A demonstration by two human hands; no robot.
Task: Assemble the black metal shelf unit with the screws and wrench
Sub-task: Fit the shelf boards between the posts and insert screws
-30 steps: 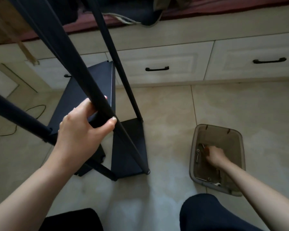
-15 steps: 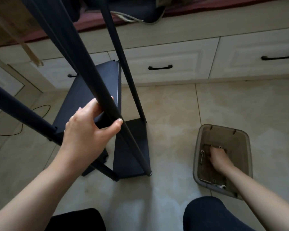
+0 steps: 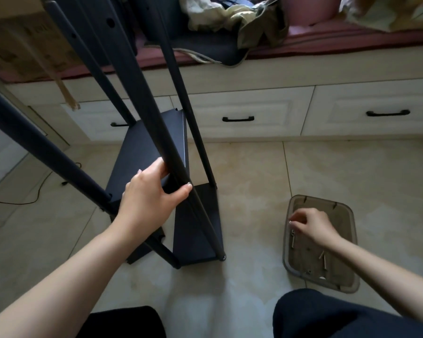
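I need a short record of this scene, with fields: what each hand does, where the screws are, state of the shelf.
left hand: grips a black post of the shelf unit
right hand: above the tray, fingers curled; whether it pinches a screw cannot be told
screws: a few lie loose in the tray
tray place: on the floor, right of the shelf unit
shelf unit: stands on the floor, bottom panel fitted, a second panel tilted
wrench: not seen
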